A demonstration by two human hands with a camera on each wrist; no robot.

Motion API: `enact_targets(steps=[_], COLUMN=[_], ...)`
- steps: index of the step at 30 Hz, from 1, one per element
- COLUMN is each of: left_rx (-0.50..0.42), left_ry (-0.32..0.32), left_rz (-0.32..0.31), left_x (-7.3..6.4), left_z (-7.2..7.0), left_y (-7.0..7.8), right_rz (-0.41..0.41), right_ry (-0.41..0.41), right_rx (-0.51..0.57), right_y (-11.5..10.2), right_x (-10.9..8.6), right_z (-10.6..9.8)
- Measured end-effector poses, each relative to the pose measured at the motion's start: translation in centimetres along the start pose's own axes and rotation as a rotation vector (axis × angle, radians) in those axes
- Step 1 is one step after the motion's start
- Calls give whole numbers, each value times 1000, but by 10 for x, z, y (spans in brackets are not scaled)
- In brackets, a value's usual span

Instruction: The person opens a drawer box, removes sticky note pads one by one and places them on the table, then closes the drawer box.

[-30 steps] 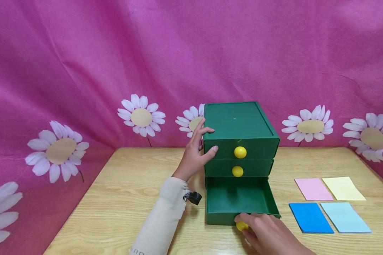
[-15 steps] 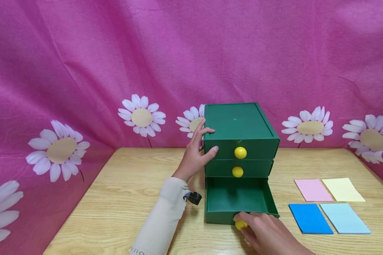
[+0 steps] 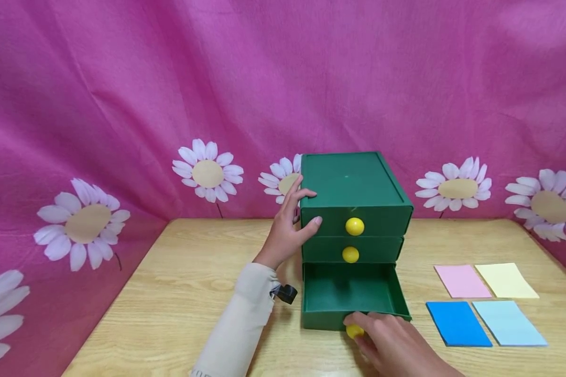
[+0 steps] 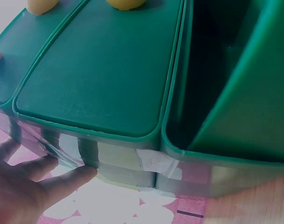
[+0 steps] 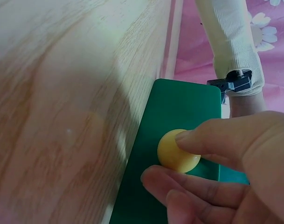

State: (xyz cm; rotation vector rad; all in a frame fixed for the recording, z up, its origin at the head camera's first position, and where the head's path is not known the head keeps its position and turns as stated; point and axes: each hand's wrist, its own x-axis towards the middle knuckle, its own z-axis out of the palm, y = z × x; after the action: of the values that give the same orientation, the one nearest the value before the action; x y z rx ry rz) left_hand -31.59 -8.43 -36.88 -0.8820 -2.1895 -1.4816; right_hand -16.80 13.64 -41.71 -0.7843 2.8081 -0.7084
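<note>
A green drawer cabinet (image 3: 349,180) with three drawers stands on the table. Its bottom drawer (image 3: 351,288) is pulled out, and no contents show inside. The top and middle drawers are closed, each with a round yellow knob (image 3: 355,226). My right hand (image 3: 396,340) pinches the bottom drawer's yellow knob (image 5: 176,156) between thumb and fingers. Against the cabinet's left side rests my left hand (image 3: 285,233), its fingers spread and nearly straight. Its thumb lies at the front corner of the top drawer. In the left wrist view, several fingertips (image 4: 88,173) touch the side wall.
Right of the cabinet lie four-cornered paper pads: a pink one (image 3: 462,281), a pale yellow one (image 3: 507,280), a blue one (image 3: 458,323) and a light blue one (image 3: 509,323). Behind the wooden table (image 3: 170,303) hangs a magenta cloth (image 3: 245,94) with daisies.
The bottom drawer has slid slightly inward, the right hand moving with its knob. The left hand has stayed against the cabinet.
</note>
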Motion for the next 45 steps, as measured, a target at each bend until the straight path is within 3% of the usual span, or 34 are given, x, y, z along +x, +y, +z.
enact_targets(steps=[14, 31, 45], left_rx=[-34, -5, -12], left_ry=[2, 3, 0], left_rz=[3, 10, 7], left_x=[1, 1, 1], left_z=[0, -1, -1], left_y=[0, -1, 0], right_rz=[-10, -10, -15], right_ry=[31, 91, 116], right_rx=[-41, -102, -49], right_y=[-1, 3, 8], right_x=[1, 10, 26], right_z=[-1, -5, -11])
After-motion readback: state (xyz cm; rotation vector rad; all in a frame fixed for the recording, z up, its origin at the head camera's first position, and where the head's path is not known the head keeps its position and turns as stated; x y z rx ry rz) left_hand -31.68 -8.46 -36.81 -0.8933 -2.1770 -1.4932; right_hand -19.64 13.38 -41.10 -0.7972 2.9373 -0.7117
